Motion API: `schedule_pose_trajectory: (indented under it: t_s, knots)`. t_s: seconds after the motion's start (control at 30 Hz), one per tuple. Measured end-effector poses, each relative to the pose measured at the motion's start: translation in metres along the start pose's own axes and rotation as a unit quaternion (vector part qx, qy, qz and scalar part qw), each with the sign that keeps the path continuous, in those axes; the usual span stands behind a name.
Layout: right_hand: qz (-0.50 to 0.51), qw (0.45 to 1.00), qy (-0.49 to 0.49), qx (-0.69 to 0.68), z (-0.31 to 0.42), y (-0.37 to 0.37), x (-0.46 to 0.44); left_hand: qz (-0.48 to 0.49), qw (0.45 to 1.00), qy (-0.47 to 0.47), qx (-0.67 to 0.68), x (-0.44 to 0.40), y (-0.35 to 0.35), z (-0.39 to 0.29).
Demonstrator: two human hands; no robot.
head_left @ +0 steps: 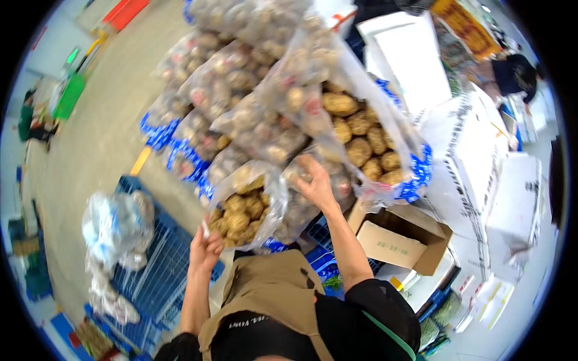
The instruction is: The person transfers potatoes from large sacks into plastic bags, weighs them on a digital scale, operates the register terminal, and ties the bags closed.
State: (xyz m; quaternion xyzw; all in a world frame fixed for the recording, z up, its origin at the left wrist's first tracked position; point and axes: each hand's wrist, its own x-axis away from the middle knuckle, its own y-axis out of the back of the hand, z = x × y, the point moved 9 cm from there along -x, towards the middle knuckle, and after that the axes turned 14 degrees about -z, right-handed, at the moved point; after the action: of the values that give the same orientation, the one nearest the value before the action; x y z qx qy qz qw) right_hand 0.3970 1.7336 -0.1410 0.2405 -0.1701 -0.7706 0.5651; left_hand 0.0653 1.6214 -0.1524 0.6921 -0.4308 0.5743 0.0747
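An open clear plastic bag [274,198] of potatoes [239,213] stands just in front of my body, its mouth facing up. At its left rim, my left hand [206,248] is closed, pinching the edge of the plastic. My right hand [316,185] is beyond the bag's right side, with thumb and fingers apart; it is over another potato-filled bag, and whether it touches the plastic is unclear. Up and to the right, a larger open bag [415,141] with blue printed edging shows loose potatoes [360,129] inside.
Several filled potato bags [229,78] are piled ahead. To the right are an open cardboard box [394,240] and white cartons [463,156]. A blue pallet [147,265] lies left, beside bundled plastic [117,225]. Other people are at far left [36,120] and far right [512,75].
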Motion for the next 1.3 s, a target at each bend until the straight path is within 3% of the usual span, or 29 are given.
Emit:
schedule_pose_trajectory:
  t_s: [0.03,0.07,0.17,0.27,0.37,0.4,0.5,0.53,0.63,0.7,0.77,0.87,0.97,1.17,1.3]
  knots:
    - [-0.098,0.994,-0.021,0.036,-0.027,0.025,-0.017,0.023,1.000,0.003,0.003,0.002,-0.001,0.000]
    - [-0.214,0.964,0.024,0.153,-0.034,0.059,-0.036,0.043,0.999,0.006,0.012,0.000,0.005,0.001]
    - [-0.260,0.882,0.076,0.386,-0.041,0.116,-0.089,0.010,0.999,-0.028,-0.045,0.000,0.009,-0.001]
    - [-0.159,0.819,0.144,0.533,-0.084,0.118,-0.126,0.036,0.999,-0.006,-0.015,0.003,0.004,0.004]
    - [-0.142,0.838,0.122,0.513,-0.132,0.133,-0.155,0.008,0.999,-0.023,-0.038,0.006,-0.001,0.004]
    - [-0.118,0.893,0.052,0.432,-0.181,0.137,-0.171,0.004,0.999,-0.022,-0.035,0.005,-0.002,0.005]
    - [-0.177,0.861,0.105,0.465,-0.161,0.145,-0.170,0.002,0.999,-0.024,-0.034,0.006,-0.003,0.005]
    - [-0.134,0.859,0.056,0.490,-0.167,0.143,-0.172,-0.006,0.999,-0.027,-0.037,0.005,0.000,0.005]
    - [-0.117,0.857,0.038,0.500,-0.187,0.136,-0.178,0.010,0.999,-0.026,-0.043,0.004,0.011,0.006]
    - [-0.135,0.887,0.069,0.437,-0.169,0.143,-0.164,0.014,0.999,-0.024,-0.040,0.002,0.005,0.008]
    - [-0.173,0.881,0.137,0.419,-0.128,0.156,-0.140,0.015,0.999,-0.017,-0.040,0.000,0.003,0.011]
    - [-0.099,0.919,0.055,0.378,-0.139,0.156,-0.130,-0.004,0.999,-0.011,-0.048,-0.003,0.000,0.013]
    - [-0.144,0.900,0.178,0.370,-0.111,0.159,-0.118,-0.010,0.999,-0.009,-0.041,-0.006,-0.002,0.013]
    - [-0.161,0.887,0.088,0.423,-0.121,0.157,-0.125,-0.008,0.999,0.000,-0.044,-0.006,-0.006,0.018]
    - [-0.163,0.834,0.111,0.515,-0.147,0.135,-0.140,-0.022,0.999,0.010,-0.022,-0.011,-0.002,0.019]
